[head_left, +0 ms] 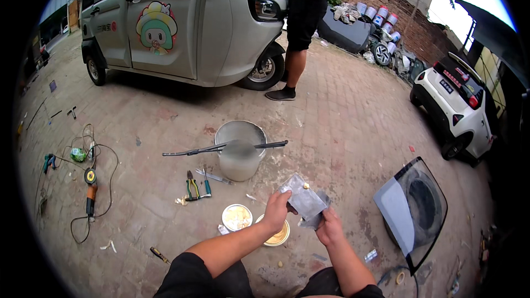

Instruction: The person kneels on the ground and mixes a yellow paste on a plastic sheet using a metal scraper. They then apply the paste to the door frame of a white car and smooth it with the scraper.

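Observation:
My left hand (277, 209) grips the near left edge of a grey flat plate (301, 201), fingers curled round its rim. A small dab of pale yellow paste (306, 186) sits on the plate near its far edge. My right hand (330, 225) is closed on a dark grey flat piece (316, 220) that overlaps the plate's right side; its exact kind is unclear. Below the plate, by my left forearm, stand a round tub of cream-coloured paste (237, 217) and a tub of yellower paste (283, 235), partly hidden by the arm.
Ahead stands a bucket (239, 170) with a wiper arm (187, 153) across it. Pliers (192, 185) lie nearby. An angle grinder (90, 193) with its cord is at left, a glass pane (425, 204) at right. A person (306, 22) stands by a white three-wheeled vehicle (221, 33).

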Motion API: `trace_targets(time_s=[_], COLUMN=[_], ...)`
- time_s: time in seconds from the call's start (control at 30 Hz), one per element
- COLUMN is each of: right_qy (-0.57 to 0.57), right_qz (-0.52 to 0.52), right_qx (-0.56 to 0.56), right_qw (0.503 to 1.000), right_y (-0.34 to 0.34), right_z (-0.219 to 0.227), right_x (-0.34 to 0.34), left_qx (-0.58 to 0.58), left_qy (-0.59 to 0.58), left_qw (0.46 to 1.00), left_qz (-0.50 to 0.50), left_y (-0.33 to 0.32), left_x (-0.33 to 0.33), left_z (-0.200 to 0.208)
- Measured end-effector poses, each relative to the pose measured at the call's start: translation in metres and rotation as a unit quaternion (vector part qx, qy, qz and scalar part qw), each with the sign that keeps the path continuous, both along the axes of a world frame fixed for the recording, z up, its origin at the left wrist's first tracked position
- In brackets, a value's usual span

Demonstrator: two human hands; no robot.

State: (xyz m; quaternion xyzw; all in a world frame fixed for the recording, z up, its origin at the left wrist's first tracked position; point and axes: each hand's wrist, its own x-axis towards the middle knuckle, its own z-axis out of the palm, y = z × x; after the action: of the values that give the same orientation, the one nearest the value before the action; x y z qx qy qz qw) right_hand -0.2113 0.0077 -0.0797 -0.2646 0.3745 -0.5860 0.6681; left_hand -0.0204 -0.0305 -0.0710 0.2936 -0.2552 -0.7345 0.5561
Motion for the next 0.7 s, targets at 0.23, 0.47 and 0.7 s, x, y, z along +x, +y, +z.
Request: trace_targets(time_s=[0.23,0.47,0.7], right_qy=[-0.003,0.073,0.068], right_qz=[-0.058,-0.062,-0.096], right_qx=[0.017,-0.037,-0.03], right_qw=[0.998,0.995,0.993], right_y=[0.014,0.017,0.029], right_z=[0.014,0.027,0.037], right_x=[0.012,0.012,-0.007], left_qx=[0.012,-0.009,-0.057], left_qy=[-0.031,-0.041,-0.077], left_qw=[0.999,0.999,0.978], left_qz=[0.003,-0.012,-0.185], left_y=[-0.002,0.005,0.009], left_x=[-0.005,-0.009,0.007], left_z=[-0.009,0.003,0.017])
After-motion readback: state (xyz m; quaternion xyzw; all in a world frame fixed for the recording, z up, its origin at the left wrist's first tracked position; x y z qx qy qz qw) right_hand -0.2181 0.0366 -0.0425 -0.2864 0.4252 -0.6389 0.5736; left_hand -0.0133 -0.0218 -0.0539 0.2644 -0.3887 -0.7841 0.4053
